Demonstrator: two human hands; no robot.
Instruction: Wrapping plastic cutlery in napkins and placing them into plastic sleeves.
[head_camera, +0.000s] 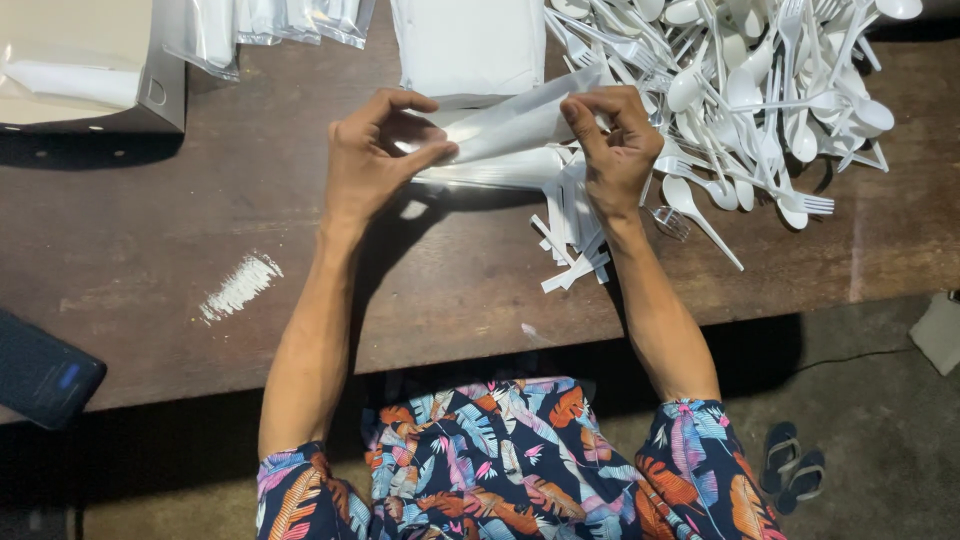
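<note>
While the left hand (372, 155) pinches one end of the clear plastic sleeve (505, 125), the right hand (615, 145) pinches the other end. Sleeve spans between both hands, above the counter (180, 230), beside the white plastic cutlery pile (760, 90).

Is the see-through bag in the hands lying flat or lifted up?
Lifted up. The left hand and right hand pinch the clear bag at its ends, above the wooden table.

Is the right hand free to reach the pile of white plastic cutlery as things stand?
Probably not at once: the right hand pinches a clear sleeve together with the left hand. The cutlery pile lies close beside it, nothing between.
</note>
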